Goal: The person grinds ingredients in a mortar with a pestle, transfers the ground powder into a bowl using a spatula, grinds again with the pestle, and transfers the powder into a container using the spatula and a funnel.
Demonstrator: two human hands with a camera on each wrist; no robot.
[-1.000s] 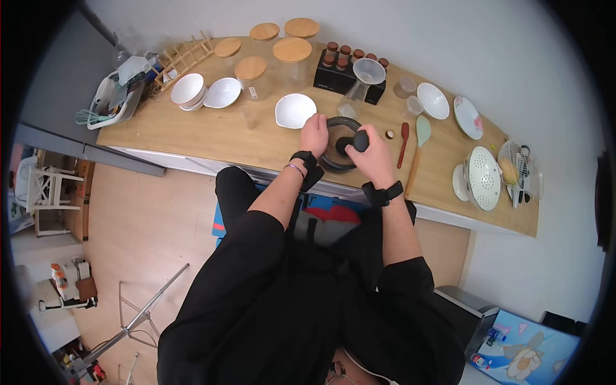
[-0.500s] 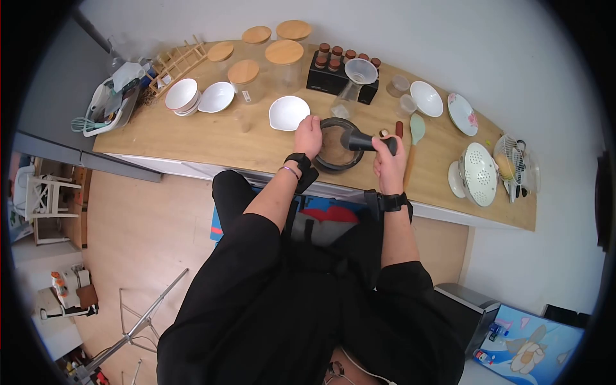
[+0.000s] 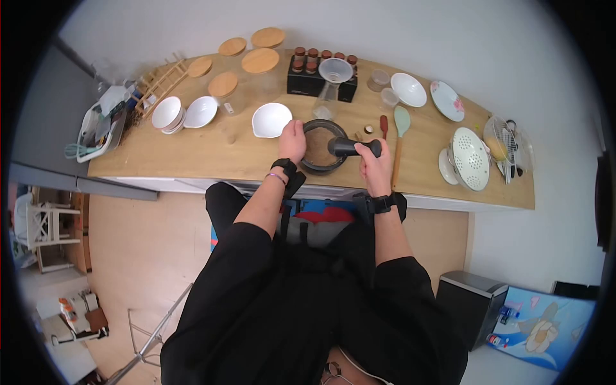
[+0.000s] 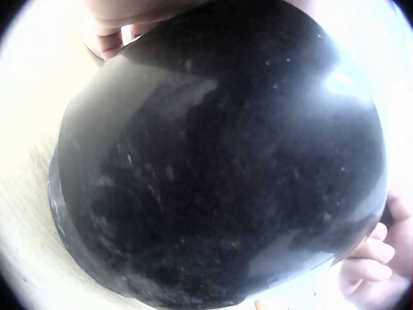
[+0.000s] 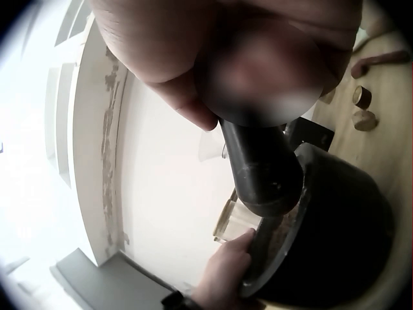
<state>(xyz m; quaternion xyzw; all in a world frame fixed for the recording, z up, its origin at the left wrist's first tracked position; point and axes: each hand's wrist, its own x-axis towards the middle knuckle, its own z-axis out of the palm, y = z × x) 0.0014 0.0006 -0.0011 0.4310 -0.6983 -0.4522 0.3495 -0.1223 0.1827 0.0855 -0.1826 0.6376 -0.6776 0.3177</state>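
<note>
A dark stone mortar stands at the counter's front edge with brown powder in it. My left hand grips its left rim; the mortar's dark outer wall fills most of the left wrist view. My right hand holds a black pestle by its handle end. The pestle lies tilted across the mortar's right side, its thick head over the bowl. In the right wrist view, the pestle head overlaps the mortar's rim.
A white bowl sits just left of the mortar. Behind it are a glass bottle with a funnel and a black spice-jar rack. On the right lie a red utensil, a green spatula and a white colander.
The pestle was upright inside the mortar; my right hand has raised it and tipped it over to the right. My left hand stays on the rim. The head view has shifted slightly.
</note>
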